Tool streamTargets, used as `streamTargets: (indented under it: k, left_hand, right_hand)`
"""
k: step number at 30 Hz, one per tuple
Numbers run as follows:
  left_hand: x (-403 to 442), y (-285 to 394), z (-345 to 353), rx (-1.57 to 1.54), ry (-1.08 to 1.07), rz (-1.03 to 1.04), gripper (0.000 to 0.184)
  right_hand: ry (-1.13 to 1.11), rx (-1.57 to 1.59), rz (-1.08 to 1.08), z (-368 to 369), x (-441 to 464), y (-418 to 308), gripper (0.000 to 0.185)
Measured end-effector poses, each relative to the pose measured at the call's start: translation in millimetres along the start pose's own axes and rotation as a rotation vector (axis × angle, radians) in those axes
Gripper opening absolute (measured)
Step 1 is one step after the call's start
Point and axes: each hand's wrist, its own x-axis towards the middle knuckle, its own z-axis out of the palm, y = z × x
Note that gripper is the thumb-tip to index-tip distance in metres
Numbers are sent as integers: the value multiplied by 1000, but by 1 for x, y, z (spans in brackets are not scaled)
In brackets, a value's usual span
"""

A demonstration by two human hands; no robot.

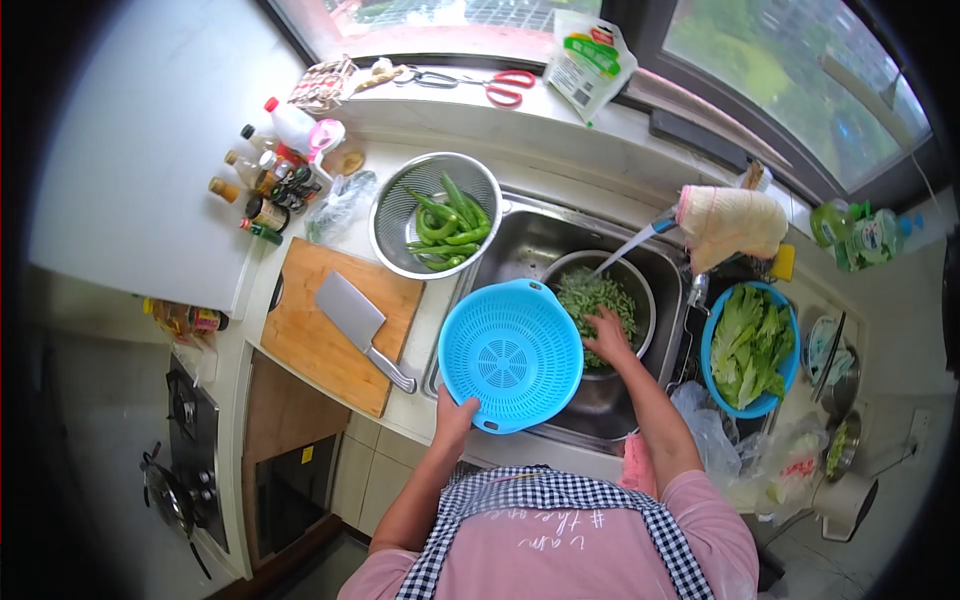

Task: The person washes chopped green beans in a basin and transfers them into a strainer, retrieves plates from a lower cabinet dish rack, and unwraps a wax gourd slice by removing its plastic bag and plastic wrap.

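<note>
Your left hand (457, 414) pinches a blue plastic colander (510, 352). Your right hand (607, 338) spreads on chopped greens (588, 298) in a metal bowl (645, 300).

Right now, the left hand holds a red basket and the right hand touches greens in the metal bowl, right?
No: the head view shows a blue basket in the left hand, not red; the right hand does touch greens in the metal bowl.

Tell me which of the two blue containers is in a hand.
The perforated blue colander, gripped at its rim by the left hand. The other, the blue basin to the right of the sink, stands unheld, with leafy greens in it.
</note>
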Motion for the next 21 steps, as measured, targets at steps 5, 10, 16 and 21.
streamTargets:
  k: [5,10,16,21]
  left_hand:
    - [-12,16,6,-19,41,-24,48]
    - [-6,8,2,-37,51,-5,56]
    - [-5,-1,3,-75,25,1,59]
    - [-5,-2,2,-95,-3,-6,58]
  right_hand:
    - [144,77,34,-2,4,-7,48]
    - [245,80,-14,-6,16,-3,34]
    - [301,207,-134,-20,13,4,29]
    - [299,502,61,-15,5,35,28]
